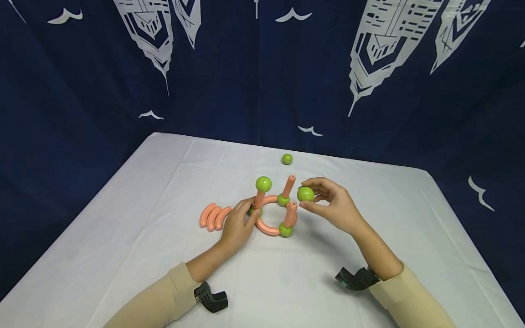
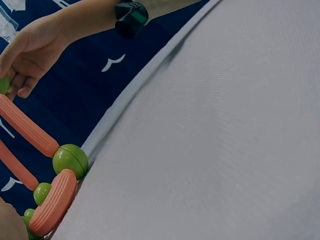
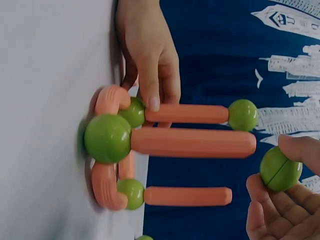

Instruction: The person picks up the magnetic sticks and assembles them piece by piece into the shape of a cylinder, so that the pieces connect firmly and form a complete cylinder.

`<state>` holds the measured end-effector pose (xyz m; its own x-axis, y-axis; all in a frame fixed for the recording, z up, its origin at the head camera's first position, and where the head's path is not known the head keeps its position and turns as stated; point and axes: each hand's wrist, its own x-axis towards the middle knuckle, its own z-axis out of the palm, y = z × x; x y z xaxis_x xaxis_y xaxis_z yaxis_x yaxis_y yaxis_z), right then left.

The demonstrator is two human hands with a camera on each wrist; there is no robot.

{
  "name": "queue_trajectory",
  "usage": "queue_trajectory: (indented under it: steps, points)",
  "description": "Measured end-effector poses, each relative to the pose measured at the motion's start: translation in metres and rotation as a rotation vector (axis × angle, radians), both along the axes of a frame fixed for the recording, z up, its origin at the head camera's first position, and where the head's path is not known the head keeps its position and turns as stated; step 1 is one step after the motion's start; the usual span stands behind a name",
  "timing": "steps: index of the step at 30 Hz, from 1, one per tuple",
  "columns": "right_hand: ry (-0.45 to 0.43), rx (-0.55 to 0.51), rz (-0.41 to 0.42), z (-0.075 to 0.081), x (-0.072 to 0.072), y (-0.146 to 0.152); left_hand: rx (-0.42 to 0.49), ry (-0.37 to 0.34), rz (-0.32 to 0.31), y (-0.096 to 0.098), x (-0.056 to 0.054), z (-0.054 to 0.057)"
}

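A toy frame stands on the table: curved orange rods (image 1: 268, 229) and green balls (image 1: 285, 230) form a ring, with three straight orange rods rising from the balls. One upright rod (image 3: 187, 114) carries a green ball (image 1: 264, 184) on top; the other two tops are bare. My left hand (image 1: 238, 225) grips the foot of that capped rod at its lower ball, thumb against the rod. My right hand (image 1: 334, 205) pinches a loose green ball (image 3: 281, 169) between thumb and fingers, beside the bare rod tops and apart from them. In the left wrist view, the left hand is mostly cut off.
Several curved orange rods (image 1: 211, 217) lie side by side left of the frame. Another green ball (image 1: 287, 159) rests behind it on the white-covered table (image 1: 164, 182). A dark blue curtain (image 1: 246, 82) with white prints hangs behind the table.
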<state>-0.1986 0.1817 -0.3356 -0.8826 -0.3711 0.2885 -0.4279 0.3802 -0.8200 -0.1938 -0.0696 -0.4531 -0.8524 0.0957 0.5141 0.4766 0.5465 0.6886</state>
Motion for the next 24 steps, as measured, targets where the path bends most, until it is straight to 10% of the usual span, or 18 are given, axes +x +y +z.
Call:
queue_trajectory:
  steps: [24]
  points:
    - [-0.002,-0.126,0.089,-0.022,0.004,-0.013,-0.019,-0.028,0.023,0.001,0.002,0.002]
